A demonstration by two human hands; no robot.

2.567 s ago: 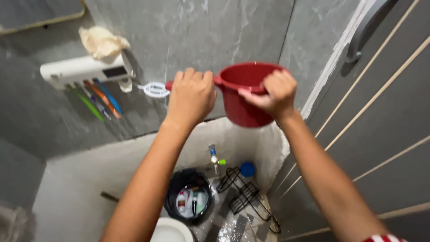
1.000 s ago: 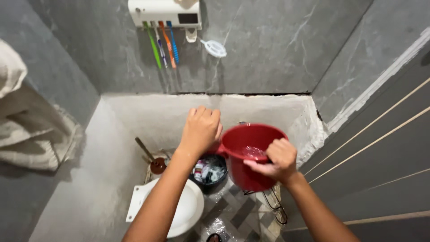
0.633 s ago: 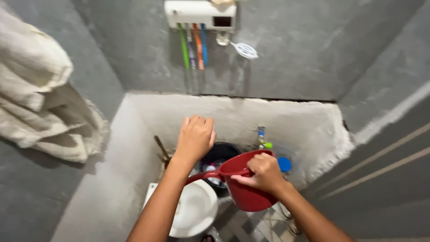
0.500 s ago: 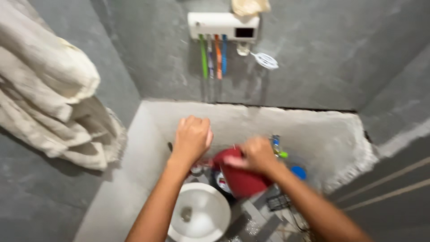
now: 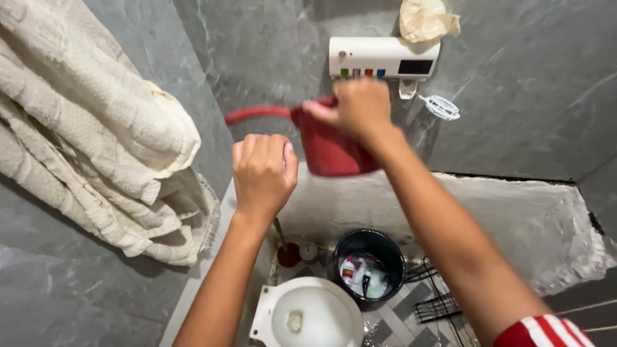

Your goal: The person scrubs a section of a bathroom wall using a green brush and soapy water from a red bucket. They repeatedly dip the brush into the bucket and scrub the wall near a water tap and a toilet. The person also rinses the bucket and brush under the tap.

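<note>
Red dipper with one long handle hangs raised in front of the grey wall, just below the white toothbrush holder; your right hand grips its rim from above, fingers curled tightly over the edge, arm stretched up and away from you. Your left hand is held lower and just to the left of the dipper, not touching it, closed into a loose fist with nothing in it, the forearm rising straight from below. One cream towel hangs on the left wall. On the floor far beneath are one white toilet bowl, one black bucket holding a few small bottles, one dark wire rack at the right, and one plunger by the back ledge.
</note>
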